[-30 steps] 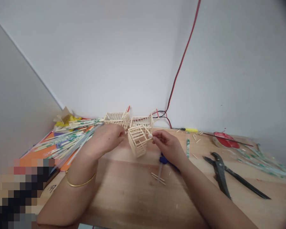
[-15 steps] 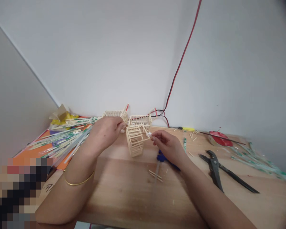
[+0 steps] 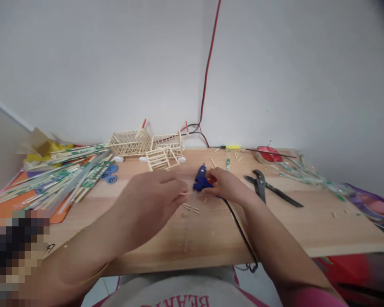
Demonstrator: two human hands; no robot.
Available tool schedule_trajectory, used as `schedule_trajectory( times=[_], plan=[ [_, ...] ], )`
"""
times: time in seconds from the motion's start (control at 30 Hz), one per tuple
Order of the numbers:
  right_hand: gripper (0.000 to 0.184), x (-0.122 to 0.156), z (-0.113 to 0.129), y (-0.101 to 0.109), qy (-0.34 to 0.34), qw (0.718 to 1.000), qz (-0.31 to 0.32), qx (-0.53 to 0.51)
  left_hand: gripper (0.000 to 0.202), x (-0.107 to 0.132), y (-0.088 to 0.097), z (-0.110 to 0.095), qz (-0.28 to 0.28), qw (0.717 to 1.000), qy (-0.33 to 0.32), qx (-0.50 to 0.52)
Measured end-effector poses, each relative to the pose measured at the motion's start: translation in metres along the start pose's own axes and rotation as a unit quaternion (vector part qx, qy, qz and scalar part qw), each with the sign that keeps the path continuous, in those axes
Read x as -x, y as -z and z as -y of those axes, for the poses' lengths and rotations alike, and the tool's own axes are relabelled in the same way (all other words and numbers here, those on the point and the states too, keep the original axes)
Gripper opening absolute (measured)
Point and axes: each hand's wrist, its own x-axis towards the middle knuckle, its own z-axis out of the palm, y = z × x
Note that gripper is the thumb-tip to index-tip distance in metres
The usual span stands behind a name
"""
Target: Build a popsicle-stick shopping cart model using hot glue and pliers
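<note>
My right hand [image 3: 226, 187] is closed around a blue glue gun [image 3: 200, 181] that lies on the wooden table [image 3: 275, 230]. My left hand [image 3: 155, 197] hovers low over the table just left of the gun, smeared by motion, so its fingers are unclear. Two short glued sticks [image 3: 192, 208] lie just right of its fingertips. A small cage of wooden sticks [image 3: 160, 158] rests on the table beyond both hands. Two larger stick cages [image 3: 128, 143] [image 3: 167, 141] stand behind it against the wall.
A heap of wrapped chopsticks [image 3: 67, 175] and orange paper fills the left side, with blue bottle caps [image 3: 110, 175] beside it. Black pliers [image 3: 269, 189], a red tape roll [image 3: 269, 154] and a yellow-handled tool [image 3: 232, 147] lie to the right. The gun's black cord [image 3: 240, 230] runs over the front edge.
Both hands let go of the small stick cage, which now lies on the table. My right hand dropped onto the glue gun and my left hand came down beside it. The view tilted down.
</note>
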Motion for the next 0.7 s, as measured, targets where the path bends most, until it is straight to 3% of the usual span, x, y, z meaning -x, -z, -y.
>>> schedule_trajectory(
  times=[0.1,0.2,0.27,0.43,0.57,0.63,0.7],
  plan=[
    [0.041,0.001,-0.001,-0.001,-0.016,0.998,0.016,0.050,0.017,-0.013,-0.046,-0.002,0.168,0.985,-0.033,-0.032],
    [0.040,0.002,0.000,-0.001,-0.044,0.996,0.041,0.063,0.017,-0.021,-0.085,0.001,0.239,0.969,-0.014,-0.063],
    [0.033,0.002,0.001,-0.002,-0.049,0.995,0.058,0.060,0.020,-0.024,-0.100,0.002,0.258,0.964,0.000,-0.070],
    [0.022,0.005,0.000,0.004,-0.019,0.999,0.039,0.022,0.019,-0.023,-0.109,0.003,0.260,0.963,0.001,-0.078],
    [0.023,0.014,-0.006,0.026,-0.035,0.994,0.035,-0.097,0.020,-0.020,-0.106,0.003,0.254,0.966,-0.004,-0.052],
    [0.024,0.019,-0.009,0.037,-0.022,0.976,0.040,-0.214,0.023,-0.018,-0.100,0.000,0.224,0.974,-0.001,-0.011],
    [0.026,0.023,-0.009,0.044,-0.001,0.934,0.040,-0.356,0.026,-0.018,-0.090,-0.005,0.169,0.984,0.009,0.062]
  ],
)
